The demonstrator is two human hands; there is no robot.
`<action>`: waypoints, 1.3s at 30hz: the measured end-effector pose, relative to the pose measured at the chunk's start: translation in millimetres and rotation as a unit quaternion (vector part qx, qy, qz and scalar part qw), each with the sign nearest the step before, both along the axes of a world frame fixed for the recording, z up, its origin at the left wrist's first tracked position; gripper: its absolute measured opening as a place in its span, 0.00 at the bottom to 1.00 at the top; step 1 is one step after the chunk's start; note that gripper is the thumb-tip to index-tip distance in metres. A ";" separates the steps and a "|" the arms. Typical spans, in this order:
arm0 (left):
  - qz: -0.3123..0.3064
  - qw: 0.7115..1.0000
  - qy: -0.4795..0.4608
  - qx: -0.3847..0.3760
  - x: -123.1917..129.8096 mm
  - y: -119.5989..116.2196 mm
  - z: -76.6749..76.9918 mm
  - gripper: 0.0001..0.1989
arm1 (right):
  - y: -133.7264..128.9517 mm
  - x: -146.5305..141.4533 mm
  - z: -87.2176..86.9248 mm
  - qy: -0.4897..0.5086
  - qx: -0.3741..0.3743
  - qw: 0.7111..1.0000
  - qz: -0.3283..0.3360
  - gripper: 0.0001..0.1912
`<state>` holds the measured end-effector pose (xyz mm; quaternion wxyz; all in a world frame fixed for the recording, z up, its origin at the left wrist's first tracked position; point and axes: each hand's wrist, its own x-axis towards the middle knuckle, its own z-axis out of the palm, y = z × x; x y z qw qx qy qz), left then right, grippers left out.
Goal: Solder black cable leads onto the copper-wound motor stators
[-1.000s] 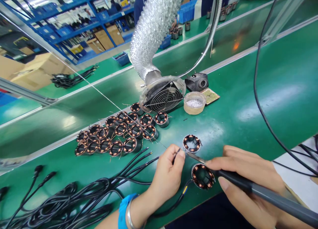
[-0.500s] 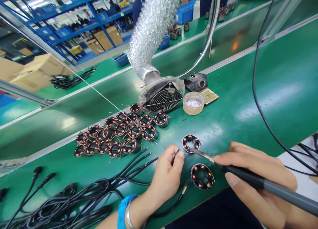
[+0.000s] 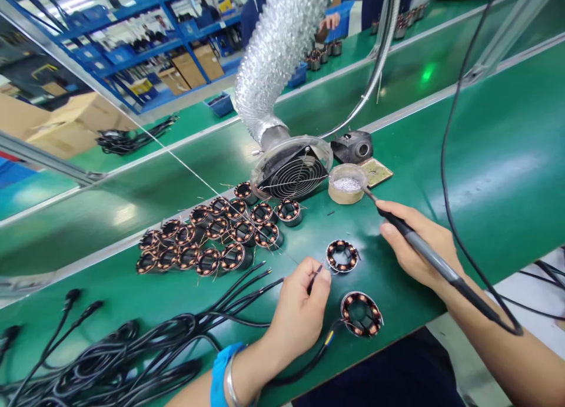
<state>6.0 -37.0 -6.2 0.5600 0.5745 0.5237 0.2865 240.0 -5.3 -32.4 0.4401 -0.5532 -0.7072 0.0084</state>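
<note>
My right hand [image 3: 419, 242] is closed around a soldering iron [image 3: 415, 239], its tip at the rim of a round tub [image 3: 345, 196] with silvery bits inside. My left hand [image 3: 300, 304] pinches a thin solder wire [image 3: 194, 180] that runs down from the upper left; a small dark piece also shows between thumb and finger, its kind unclear. Just right of those fingertips lies a stator ring with copper windings [image 3: 342, 256]. Nearer the table edge sits a second wound stator [image 3: 361, 314], with a black cable [image 3: 324, 348] leading to it.
Several wound stators [image 3: 207, 236] stand in rows left of the fume extractor [image 3: 293, 171]. Black power cables [image 3: 132, 360] lie coiled at front left. A yellowish sponge tray [image 3: 377, 172] and iron holder [image 3: 353, 146] stand behind the tub. The iron's cord [image 3: 445, 159] hangs at right.
My right hand has carried the soldering iron from the upper stator back to the tub. My left hand keeps its pinch beside the stator. A co-worker's hand now shows behind the duct.
</note>
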 end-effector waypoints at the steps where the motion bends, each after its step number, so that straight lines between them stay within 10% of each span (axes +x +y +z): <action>1: -0.001 1.000 -0.001 0.002 0.0 0.0 0.0 0.16 | -3.6 -2.6 1.8 0.016 0.008 1.000 0.011 0.15; 11: 0.007 0.999 -0.041 -0.034 -1.7 -1.1 -1.1 0.16 | -19.6 -48.1 21.6 0.076 -0.008 0.961 0.265 0.13; 28: -0.023 1.000 -0.012 -0.009 -3.1 20.1 11.3 0.14 | -14.6 -54.6 15.1 0.091 0.002 0.961 0.262 0.13; 39: 0.062 0.996 -0.060 -0.039 -13.8 24.6 5.4 0.13 | -14.6 -55.2 12.5 0.102 0.018 0.963 0.249 0.16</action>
